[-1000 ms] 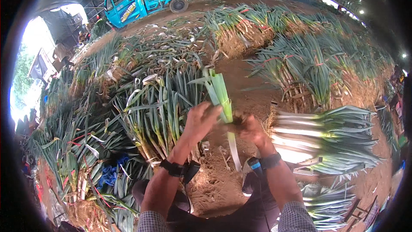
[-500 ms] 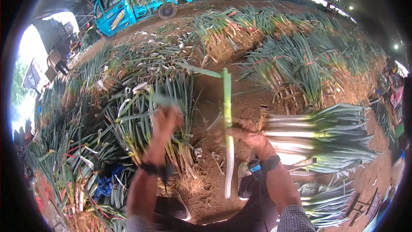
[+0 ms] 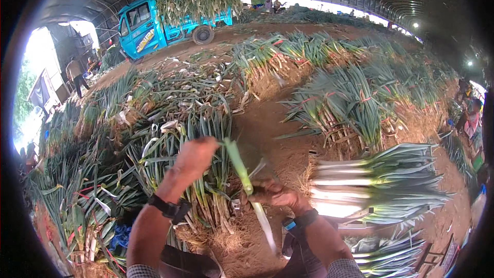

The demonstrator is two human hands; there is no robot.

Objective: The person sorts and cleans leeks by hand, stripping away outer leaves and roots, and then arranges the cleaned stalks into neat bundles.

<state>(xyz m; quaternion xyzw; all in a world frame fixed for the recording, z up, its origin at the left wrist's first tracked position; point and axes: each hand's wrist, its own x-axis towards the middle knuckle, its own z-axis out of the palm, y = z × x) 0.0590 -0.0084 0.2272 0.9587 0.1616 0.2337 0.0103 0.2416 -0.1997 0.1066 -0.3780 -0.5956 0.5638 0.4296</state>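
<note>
My right hand is wrapped round the middle of a large green onion. The onion slants, its green top toward the upper left and its white stem hanging down to the right, over the dirt floor. A loose strip of leaf or skin sticks up beside my right fingers. My left hand is closed in a fist by the onion's green top; whatever it grips is blurred. On the right lies a neat stack of peeled green onions, white ends toward me. Beneath my left arm stand unpeeled green onions with dry roots.
Tied bundles of green onions stand at the right and farther back. A pile of leafy onions fills the left. Another peeled stack is at the lower right. A blue loaded truck is parked behind; a person stands at far left.
The onion has tipped from upright to slanting, and my right hand has moved down and left with it. My left hand stays to its left, now closer to its green top. The view has tilted up.
</note>
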